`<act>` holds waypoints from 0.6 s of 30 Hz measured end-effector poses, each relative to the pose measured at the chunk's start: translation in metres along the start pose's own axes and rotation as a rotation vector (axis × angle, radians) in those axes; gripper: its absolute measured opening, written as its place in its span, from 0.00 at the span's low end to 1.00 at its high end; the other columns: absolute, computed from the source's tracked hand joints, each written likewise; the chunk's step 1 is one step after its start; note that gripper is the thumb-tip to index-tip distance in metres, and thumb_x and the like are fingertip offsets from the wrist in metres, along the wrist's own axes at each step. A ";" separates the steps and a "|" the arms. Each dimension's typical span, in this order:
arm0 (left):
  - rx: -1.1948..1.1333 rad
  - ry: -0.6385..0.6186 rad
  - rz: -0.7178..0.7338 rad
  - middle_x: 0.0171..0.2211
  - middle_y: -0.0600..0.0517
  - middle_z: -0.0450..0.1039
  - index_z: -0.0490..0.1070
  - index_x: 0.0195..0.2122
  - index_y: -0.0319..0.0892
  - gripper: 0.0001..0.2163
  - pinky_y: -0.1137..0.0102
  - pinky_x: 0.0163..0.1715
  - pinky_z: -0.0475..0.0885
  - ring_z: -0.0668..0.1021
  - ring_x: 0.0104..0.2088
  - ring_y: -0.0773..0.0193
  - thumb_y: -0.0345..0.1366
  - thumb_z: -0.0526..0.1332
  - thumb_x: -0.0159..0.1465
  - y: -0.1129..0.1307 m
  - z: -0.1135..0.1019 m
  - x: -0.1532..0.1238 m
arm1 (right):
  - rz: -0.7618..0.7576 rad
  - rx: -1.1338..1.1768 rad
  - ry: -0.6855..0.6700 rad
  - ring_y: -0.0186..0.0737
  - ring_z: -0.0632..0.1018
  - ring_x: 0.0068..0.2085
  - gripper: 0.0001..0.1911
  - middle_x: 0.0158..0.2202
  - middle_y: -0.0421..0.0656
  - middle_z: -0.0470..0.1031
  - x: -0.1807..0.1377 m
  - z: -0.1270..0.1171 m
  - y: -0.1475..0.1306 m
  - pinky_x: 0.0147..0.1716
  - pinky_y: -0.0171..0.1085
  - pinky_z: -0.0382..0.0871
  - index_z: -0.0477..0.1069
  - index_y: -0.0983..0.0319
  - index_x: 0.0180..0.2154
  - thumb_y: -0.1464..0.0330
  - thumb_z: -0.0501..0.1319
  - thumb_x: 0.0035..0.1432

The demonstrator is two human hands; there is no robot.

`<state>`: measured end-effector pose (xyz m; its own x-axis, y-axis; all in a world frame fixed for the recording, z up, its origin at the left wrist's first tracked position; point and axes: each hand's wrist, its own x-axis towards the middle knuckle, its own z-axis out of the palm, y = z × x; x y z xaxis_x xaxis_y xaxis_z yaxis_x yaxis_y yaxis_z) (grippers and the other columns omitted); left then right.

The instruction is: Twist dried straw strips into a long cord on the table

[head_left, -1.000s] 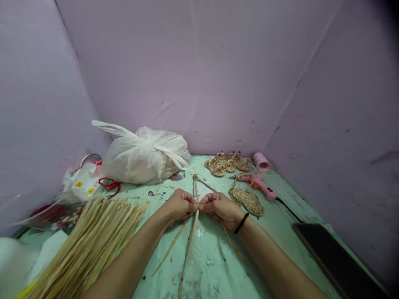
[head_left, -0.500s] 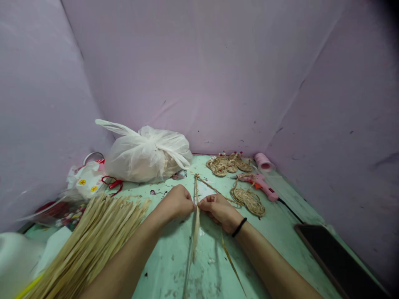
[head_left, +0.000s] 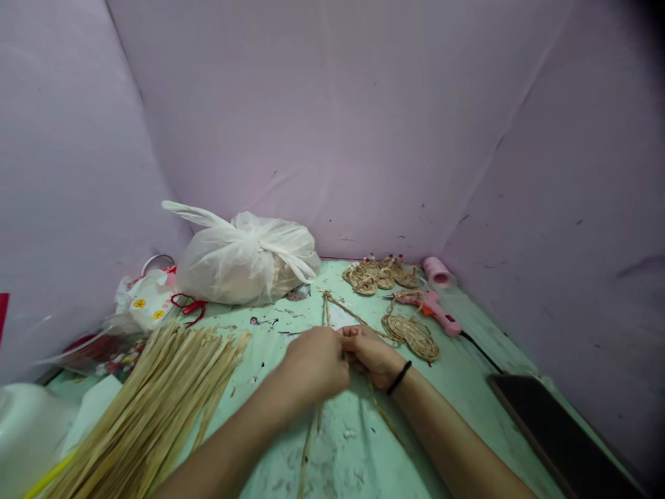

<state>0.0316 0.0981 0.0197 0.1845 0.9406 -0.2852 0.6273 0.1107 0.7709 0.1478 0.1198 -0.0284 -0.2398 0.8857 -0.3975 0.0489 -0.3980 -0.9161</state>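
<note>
Now that the left fingers [head_left: 339, 372] have shifted toward the right fingers [head_left: 352, 333], work on the twisted cord [head_left: 327, 315] appears mid-step.
Cord extends beyond both; overlap hides whether either is gripping.

Twisted cord [head_left: 358, 317], tan-brown, thin, rope-like, bent to a sharp point at its far end. One leg is run nearly straight toward the viewer, its lower part hidden. Other leg is slanted to the right, low over the green tabletop [head_left: 343, 471], and reaches the left side of a coil [head_left: 413, 337] of similar cord, laid flat in oblong loops; whether they are joined cannot be told. Two loose strands [head_left: 306, 443], straw-coloured, untwisted, are trailed toward the near edge, one straight down, one angled right; both blurred.
</note>
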 end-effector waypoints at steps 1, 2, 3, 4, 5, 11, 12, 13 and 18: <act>0.077 0.052 0.015 0.12 0.54 0.58 0.62 0.13 0.39 0.08 0.75 0.19 0.55 0.69 0.20 0.65 0.30 0.60 0.46 -0.001 -0.010 0.004 | -0.005 0.013 -0.016 0.23 0.51 0.12 0.05 0.09 0.31 0.55 0.000 -0.001 0.000 0.13 0.30 0.40 0.61 0.63 0.16 0.71 0.57 0.37; 0.075 0.107 -0.028 0.11 0.54 0.59 0.63 0.14 0.38 0.08 0.75 0.17 0.54 0.67 0.16 0.68 0.32 0.58 0.48 -0.003 -0.018 0.009 | -0.009 0.028 -0.031 0.23 0.53 0.12 0.06 0.09 0.31 0.55 0.000 -0.001 0.000 0.14 0.30 0.41 0.61 0.63 0.16 0.70 0.58 0.37; -0.003 0.128 -0.085 0.12 0.54 0.61 0.65 0.17 0.38 0.07 0.75 0.15 0.54 0.65 0.14 0.69 0.32 0.57 0.50 -0.004 -0.024 0.013 | -0.017 0.044 -0.040 0.24 0.55 0.12 0.07 0.09 0.32 0.57 0.001 -0.002 0.000 0.14 0.29 0.44 0.61 0.63 0.16 0.69 0.59 0.38; -0.108 0.101 -0.141 0.12 0.54 0.62 0.66 0.19 0.37 0.06 0.76 0.13 0.53 0.64 0.12 0.71 0.31 0.56 0.51 -0.006 -0.027 0.016 | -0.028 0.061 -0.047 0.24 0.57 0.13 0.08 0.10 0.33 0.58 0.001 -0.002 0.001 0.15 0.29 0.46 0.61 0.64 0.16 0.68 0.59 0.38; -0.223 0.038 -0.195 0.13 0.54 0.63 0.67 0.20 0.36 0.06 0.76 0.12 0.53 0.63 0.11 0.72 0.30 0.55 0.52 -0.008 -0.027 0.019 | -0.041 0.077 -0.055 0.25 0.59 0.13 0.09 0.10 0.34 0.60 0.002 -0.001 0.002 0.15 0.29 0.48 0.61 0.64 0.16 0.68 0.60 0.38; -0.613 -0.267 -0.281 0.17 0.49 0.68 0.67 0.20 0.32 0.05 0.79 0.12 0.61 0.68 0.14 0.73 0.28 0.57 0.51 -0.023 -0.006 0.028 | -0.157 0.057 -0.073 0.28 0.65 0.17 0.05 0.13 0.37 0.66 0.005 0.001 0.005 0.20 0.30 0.54 0.64 0.65 0.17 0.71 0.59 0.37; -0.609 -0.237 -0.287 0.16 0.50 0.67 0.66 0.19 0.32 0.04 0.79 0.12 0.62 0.68 0.14 0.72 0.27 0.56 0.50 -0.024 -0.004 0.028 | -0.173 0.034 -0.047 0.28 0.64 0.17 0.03 0.12 0.36 0.65 0.006 0.001 0.006 0.20 0.30 0.53 0.64 0.64 0.17 0.72 0.58 0.37; -0.584 -0.202 -0.289 0.15 0.51 0.66 0.65 0.18 0.33 0.04 0.78 0.11 0.61 0.68 0.13 0.72 0.26 0.56 0.49 -0.025 -0.002 0.029 | -0.187 0.006 -0.015 0.27 0.63 0.17 0.02 0.12 0.35 0.64 0.007 0.001 0.007 0.20 0.29 0.53 0.63 0.64 0.17 0.74 0.57 0.36; -0.390 -0.097 -0.229 0.09 0.54 0.60 0.61 0.14 0.36 0.07 0.78 0.08 0.52 0.60 0.09 0.74 0.25 0.53 0.47 -0.026 0.000 0.029 | -0.264 -0.125 0.049 0.26 0.60 0.17 0.04 0.13 0.34 0.62 0.012 0.001 0.012 0.19 0.29 0.50 0.61 0.64 0.16 0.76 0.53 0.37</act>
<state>0.0203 0.1227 -0.0084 0.1558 0.8454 -0.5110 0.3319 0.4424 0.8332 0.1450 0.1253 -0.0445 -0.2136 0.9663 -0.1438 0.1107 -0.1223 -0.9863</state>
